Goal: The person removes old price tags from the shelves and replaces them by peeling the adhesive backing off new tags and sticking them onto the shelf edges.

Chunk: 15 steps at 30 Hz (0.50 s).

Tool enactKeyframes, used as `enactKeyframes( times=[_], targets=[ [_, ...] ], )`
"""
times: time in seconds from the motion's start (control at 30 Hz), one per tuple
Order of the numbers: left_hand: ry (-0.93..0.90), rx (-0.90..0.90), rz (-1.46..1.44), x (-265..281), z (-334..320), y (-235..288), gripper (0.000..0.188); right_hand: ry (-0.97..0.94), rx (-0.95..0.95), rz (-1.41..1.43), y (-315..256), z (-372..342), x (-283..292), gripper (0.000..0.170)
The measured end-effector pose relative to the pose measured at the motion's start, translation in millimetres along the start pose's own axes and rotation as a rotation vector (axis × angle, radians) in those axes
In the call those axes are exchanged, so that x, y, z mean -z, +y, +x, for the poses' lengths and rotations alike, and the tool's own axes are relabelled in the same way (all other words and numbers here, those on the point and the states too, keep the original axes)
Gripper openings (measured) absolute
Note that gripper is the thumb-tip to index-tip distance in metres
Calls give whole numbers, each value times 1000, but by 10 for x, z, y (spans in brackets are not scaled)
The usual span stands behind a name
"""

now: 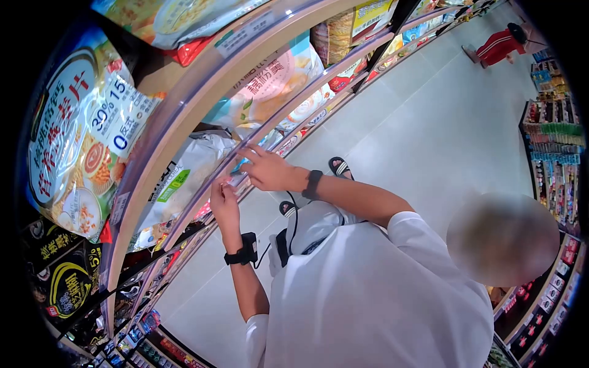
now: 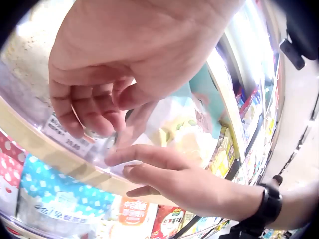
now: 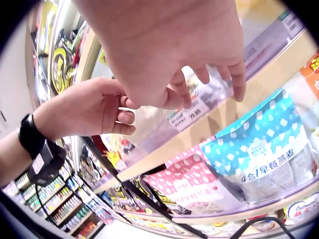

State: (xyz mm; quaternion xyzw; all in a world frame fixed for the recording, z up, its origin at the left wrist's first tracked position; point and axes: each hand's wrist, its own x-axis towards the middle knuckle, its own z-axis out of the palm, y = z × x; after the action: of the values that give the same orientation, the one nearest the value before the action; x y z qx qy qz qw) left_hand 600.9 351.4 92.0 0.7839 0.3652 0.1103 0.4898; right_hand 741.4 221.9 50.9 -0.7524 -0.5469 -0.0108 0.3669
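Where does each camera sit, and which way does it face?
Head: on the person's head, looking forward and down; shows the left hand, right hand, both arms, white shirt and sandaled feet.
Left wrist: faces along the left hand's curled fingers to a shelf edge; the right hand enters from the right.
Right wrist: faces past the right hand to that edge; the left hand enters from the left.
Shared: both wrist views show both hands, a price label and a blue patterned bag.
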Motion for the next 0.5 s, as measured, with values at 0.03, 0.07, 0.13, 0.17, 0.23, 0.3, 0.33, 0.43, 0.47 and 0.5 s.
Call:
enactKeyframes(
  times=[0.03, 0.07, 0.13, 0.17, 0.23, 0.3, 0.33, 0.43, 0.47, 0.5],
  targets=[
    [-26, -26, -90, -63, 47, 159, 27, -31, -78, 76, 112, -28, 162, 21],
    [-49, -55, -184, -175, 100, 343, 34, -63, -150, 148, 237, -35, 448, 20],
    [-34, -112, -237, -366, 238, 591, 53, 47, -222, 270, 503, -98, 1002, 18],
    [0, -143, -195, -478, 349, 699, 66, 101, -286, 292, 729, -160, 1216, 22],
    [10, -206, 4, -672, 634, 725, 110, 185, -449, 322, 1089, -213, 1697, 30],
    [183, -338, 109, -943, 867, 466, 118, 260, -465, 332, 1409, -240, 2021, 38],
    [273, -400, 163, -1042, 920, 422, 122, 295, -472, 340, 1541, -225, 2110, 42],
    [261, -304, -50, -1345, 817, 696, 131, -15, -434, 354, 1677, -60, 2184, 33],
    [295, -298, -154, -1401, 818, 736, 132, -170, -431, 382, 1667, 52, 2206, 30],
    [313, -300, -150, -1415, 847, 728, 130, -239, -324, 304, 1588, 163, 2233, 28]
  ],
)
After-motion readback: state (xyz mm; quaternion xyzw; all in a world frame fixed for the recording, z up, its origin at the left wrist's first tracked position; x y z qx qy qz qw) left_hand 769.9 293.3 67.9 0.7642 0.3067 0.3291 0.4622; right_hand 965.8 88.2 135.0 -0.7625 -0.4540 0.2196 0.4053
